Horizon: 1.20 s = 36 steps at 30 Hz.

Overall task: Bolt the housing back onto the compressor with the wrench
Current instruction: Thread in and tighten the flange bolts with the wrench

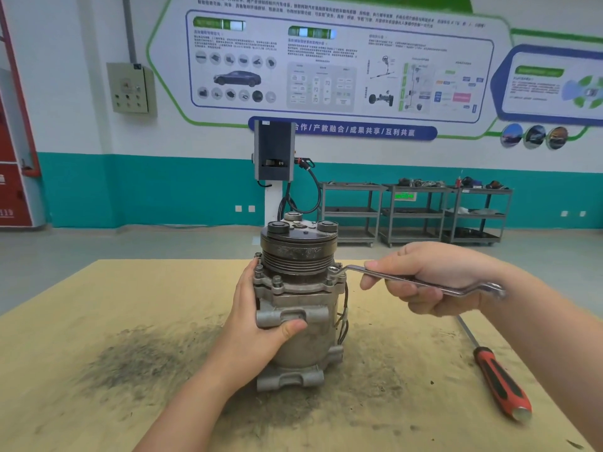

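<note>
My left hand (261, 324) grips the compressor (298, 308); my right (430, 275) holds the wrench (408, 280) on a bolt (336, 272), tightening; next, a steady pull.

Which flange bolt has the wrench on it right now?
The bolt on the flange's right side: the wrench ring sits over it, while the front and left bolts are bare.
</note>
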Each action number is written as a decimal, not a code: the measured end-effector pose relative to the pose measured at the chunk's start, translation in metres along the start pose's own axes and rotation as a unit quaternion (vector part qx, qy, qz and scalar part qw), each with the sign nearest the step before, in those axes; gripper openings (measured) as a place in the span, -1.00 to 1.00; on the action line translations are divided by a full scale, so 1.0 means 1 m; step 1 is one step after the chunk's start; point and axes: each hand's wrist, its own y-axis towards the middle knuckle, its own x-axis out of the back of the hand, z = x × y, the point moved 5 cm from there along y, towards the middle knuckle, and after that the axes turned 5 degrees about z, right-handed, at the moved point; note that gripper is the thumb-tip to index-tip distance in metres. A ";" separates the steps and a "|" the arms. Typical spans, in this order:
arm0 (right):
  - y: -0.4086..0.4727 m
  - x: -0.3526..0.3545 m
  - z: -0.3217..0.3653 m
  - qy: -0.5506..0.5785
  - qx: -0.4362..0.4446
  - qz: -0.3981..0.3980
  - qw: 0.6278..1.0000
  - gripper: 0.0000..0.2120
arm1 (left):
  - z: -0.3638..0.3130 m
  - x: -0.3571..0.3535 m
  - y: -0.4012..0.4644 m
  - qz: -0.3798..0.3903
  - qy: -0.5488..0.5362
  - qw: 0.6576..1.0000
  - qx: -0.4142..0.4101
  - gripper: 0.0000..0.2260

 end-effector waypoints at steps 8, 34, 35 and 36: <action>-0.001 -0.013 -0.004 0.060 0.002 0.015 0.998 -0.77 | 0.001 -0.001 0.001 0.001 0.003 1.000 0.001 0.01; -0.013 -0.066 -0.012 0.113 0.124 -0.147 0.975 -0.76 | 0.005 0.000 0.002 -0.006 -0.002 1.000 -0.008 -0.01; -0.012 -0.064 -0.013 0.125 0.118 -0.139 0.975 -0.76 | 0.004 -0.001 0.002 -0.007 -0.003 1.000 -0.011 -0.02; -0.011 -0.061 -0.013 0.148 0.111 -0.127 0.974 -0.76 | 0.003 0.000 0.002 -0.009 -0.004 1.000 -0.013 -0.03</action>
